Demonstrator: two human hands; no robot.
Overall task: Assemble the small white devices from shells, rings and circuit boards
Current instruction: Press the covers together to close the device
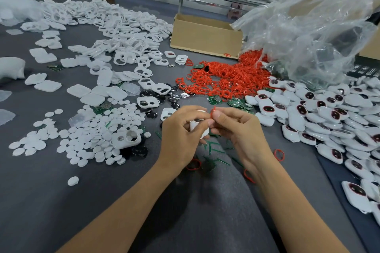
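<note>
Table [41, 201]: we work over a dark grey surface that carries everything listed here.
White discs [88, 139]: we see them spread thick at the left, with a spare shell [126, 139] with two holes lying at their right edge.
Flat covers [47, 85]: white rounded squares, scattered behind the discs.
Heap of shells [115, 18]: piled at the far left and running toward the box.
Dark buttons [176, 94]: black and silvery ovals, between the discs and the rings.
Left hand [181, 135]: our fingers curl round a white shell, held just above the table in the middle.
White shell [197, 125]: mostly hidden in our left grip, so only its pale side shows between the two hands.
Red ring [212, 111]: pinched at the shell's top edge. We cannot tell whether it sits in the shell.
Right hand [240, 129]: our thumb and forefinger pinch the red ring, and the other fingers are folded under.
Green strips [213, 148]: scattered on the table beneath our hands.
Heap of red rings [226, 76]: behind our hands, at the mouth of the bag.
Circuit boards [236, 101]: a small green cluster at the near edge of the ring heap.
Cardboard box [205, 35]: open, behind the rings.
Plastic bag [308, 33]: clear and crumpled, at the far right.
Finished devices [329, 113]: white with dark, red-rimmed windows, piled along the right.
</note>
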